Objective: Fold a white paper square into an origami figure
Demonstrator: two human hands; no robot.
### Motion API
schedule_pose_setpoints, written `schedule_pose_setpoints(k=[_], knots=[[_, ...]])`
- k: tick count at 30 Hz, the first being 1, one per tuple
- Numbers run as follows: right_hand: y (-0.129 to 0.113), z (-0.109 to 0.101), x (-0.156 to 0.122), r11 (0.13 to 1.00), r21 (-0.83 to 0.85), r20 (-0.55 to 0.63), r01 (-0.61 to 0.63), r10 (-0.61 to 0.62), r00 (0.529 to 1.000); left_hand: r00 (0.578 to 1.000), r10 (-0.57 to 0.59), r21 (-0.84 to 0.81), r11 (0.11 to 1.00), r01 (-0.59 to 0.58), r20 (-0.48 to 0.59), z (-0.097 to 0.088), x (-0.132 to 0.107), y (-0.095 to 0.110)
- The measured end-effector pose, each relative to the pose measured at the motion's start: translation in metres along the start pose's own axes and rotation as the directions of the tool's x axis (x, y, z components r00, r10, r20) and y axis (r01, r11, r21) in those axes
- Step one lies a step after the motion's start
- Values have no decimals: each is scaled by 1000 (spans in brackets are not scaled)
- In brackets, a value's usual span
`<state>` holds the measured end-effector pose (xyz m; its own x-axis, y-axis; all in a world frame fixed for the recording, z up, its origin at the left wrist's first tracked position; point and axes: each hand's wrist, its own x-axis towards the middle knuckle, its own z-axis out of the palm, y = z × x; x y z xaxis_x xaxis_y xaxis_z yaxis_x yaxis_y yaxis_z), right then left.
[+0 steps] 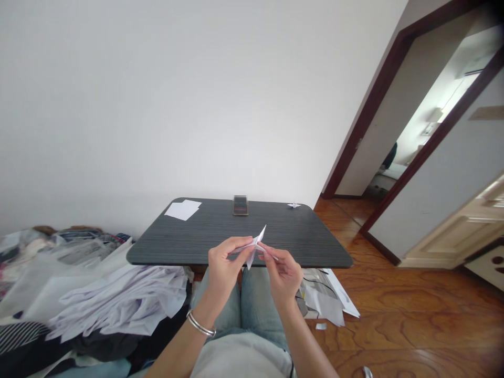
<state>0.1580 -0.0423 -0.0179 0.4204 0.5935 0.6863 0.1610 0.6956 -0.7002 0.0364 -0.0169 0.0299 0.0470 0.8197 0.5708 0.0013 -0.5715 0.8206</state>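
Note:
Both hands hold a white folded paper figure (260, 237) above the near edge of the dark table (212, 231). One pointed flap sticks up and another hangs down below the fingers. My left hand (226, 262), with a silver bangle at the wrist, pinches its left side between thumb and fingers. My right hand (284, 270) pinches the right side, fingers curled. Part of the paper is hidden by the fingertips. Farther back at the right lies a small white folded paper crane (294, 205). White paper sheets (183, 210) lie at the table's back left.
A dark phone-like object (240, 205) stands at the table's back, by the white wall. Piled clothes (118, 299) fill the left side. Papers and cables (325, 299) lie below the table's right side on the wooden floor (394, 310). A doorway is at the right.

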Motion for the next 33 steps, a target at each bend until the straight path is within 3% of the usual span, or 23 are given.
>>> schedule_pose_setpoints(k=[7,15,20,26,33], knots=[[-3,1,0,999,26,32,30,-31,999,997,-73,-62,995,74,25,0,2,-1],[-5,2,3,999,-9,76,50,-49,996,997,-81,-85,993,81,0,4,2,0],[-4,4,4,997,38,12,-71,71,997,997,-82,-78,994,81,-9,4,2,-5],[-9,7,7,966,181,-131,-183,208,969,1000,5,6,1000,-5,-28,1,-4,-13],[-8,7,8,948,218,-151,-231,267,952,977,202,222,958,-184,-62,-1,-6,-16]])
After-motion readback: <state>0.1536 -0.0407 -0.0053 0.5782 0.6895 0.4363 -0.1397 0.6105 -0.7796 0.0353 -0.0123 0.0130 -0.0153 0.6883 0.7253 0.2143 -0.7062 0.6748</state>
